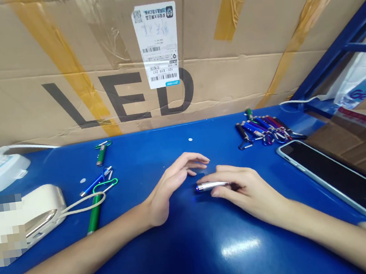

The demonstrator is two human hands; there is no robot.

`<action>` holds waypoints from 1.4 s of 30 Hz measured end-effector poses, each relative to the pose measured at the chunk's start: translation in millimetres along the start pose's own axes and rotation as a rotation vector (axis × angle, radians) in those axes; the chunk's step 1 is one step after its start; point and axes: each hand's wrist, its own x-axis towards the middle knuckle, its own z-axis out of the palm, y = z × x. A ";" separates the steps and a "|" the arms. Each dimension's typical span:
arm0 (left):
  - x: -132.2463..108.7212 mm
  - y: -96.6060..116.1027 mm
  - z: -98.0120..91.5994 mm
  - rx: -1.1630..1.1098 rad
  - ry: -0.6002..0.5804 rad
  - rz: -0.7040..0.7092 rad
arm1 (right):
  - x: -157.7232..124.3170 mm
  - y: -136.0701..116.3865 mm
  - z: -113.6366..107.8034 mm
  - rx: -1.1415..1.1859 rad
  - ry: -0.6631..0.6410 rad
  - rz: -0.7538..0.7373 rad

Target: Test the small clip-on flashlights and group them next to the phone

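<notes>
Between thumb and fingers my right hand [242,183] grips a small silver flashlight [211,186], its tip glowing blue-violet and pointing left. My left hand [175,180] is held sideways just left of that tip, fingers stretched and slightly curved, with nothing in it. A gap separates the palm from the flashlight. To the left lie a green flashlight with a carabiner [101,155], a blue one [95,181] and another green one [94,213] partly behind my left forearm. At the back right is a pile of several blue, red and black flashlights [263,128] with clips.
A phone [334,176] lies at the right beside a brown carton [354,147]. On the left are a cream power bank [49,202] with a looped strap and a white power strip [3,172]. A large cardboard box [118,42] stands along the back of the blue table [190,251].
</notes>
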 end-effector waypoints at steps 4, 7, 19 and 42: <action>0.5 0.3 -0.3 0.003 0.004 -0.005 | -0.7 1.9 0.3 0.008 -0.008 0.006; 0.5 0.1 0.2 0.003 0.005 -0.006 | -1.5 4.2 1.4 0.008 -0.023 -0.003; 0.9 -2.9 -1.2 0.007 -0.004 -0.001 | -2.3 4.1 2.2 0.025 -0.028 0.021; 1.3 -1.4 0.5 0.019 0.003 -0.031 | -0.2 -1.2 2.6 0.041 -0.045 0.076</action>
